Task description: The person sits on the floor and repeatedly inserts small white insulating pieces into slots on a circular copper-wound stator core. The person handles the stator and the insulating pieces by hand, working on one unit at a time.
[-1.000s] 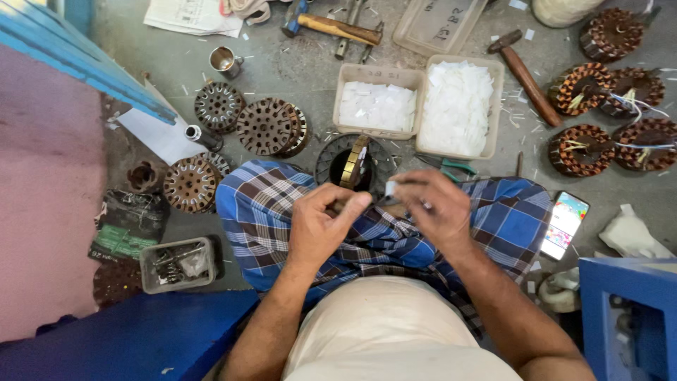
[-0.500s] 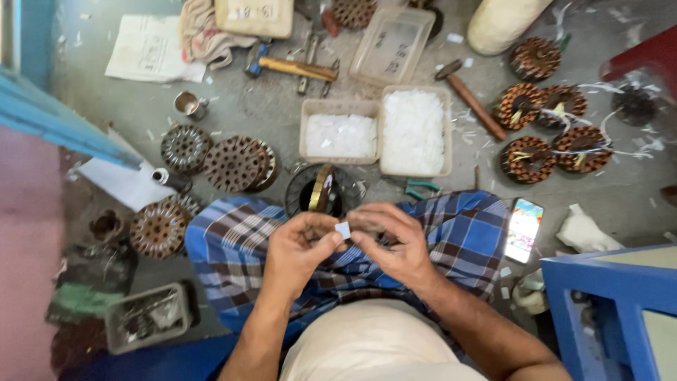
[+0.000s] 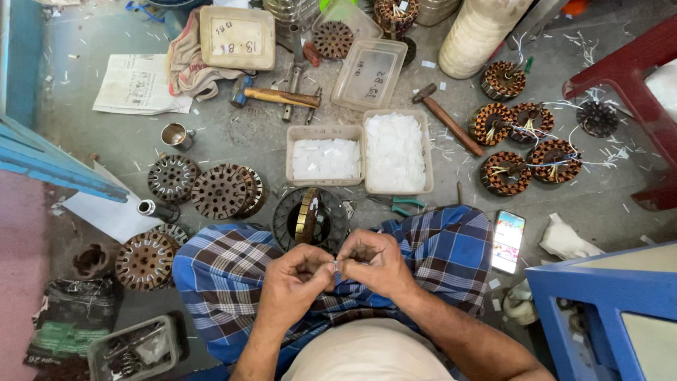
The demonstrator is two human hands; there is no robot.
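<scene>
My left hand [image 3: 296, 279] and my right hand [image 3: 374, 261] meet over my lap, fingertips pinched together on a small white slip of paper [image 3: 335, 265]. I sit cross-legged in a blue checked cloth [image 3: 233, 275]. Just beyond my hands a round slotted metal stator core [image 3: 310, 219] stands on the floor. Behind it are two plastic trays of white paper slips [image 3: 395, 152].
Bare stator cores [image 3: 218, 190] lie at left; several copper-wound stators [image 3: 525, 152] at right. Two hammers [image 3: 278, 95], lidded boxes [image 3: 236, 37], a steel cup [image 3: 176, 135], a phone [image 3: 508, 240], pliers [image 3: 398, 204] and a blue stool [image 3: 606, 310] surround me on the concrete floor.
My hands, apart a second ago, have come together on the small slip. The view has tilted up, showing more of the floor ahead.
</scene>
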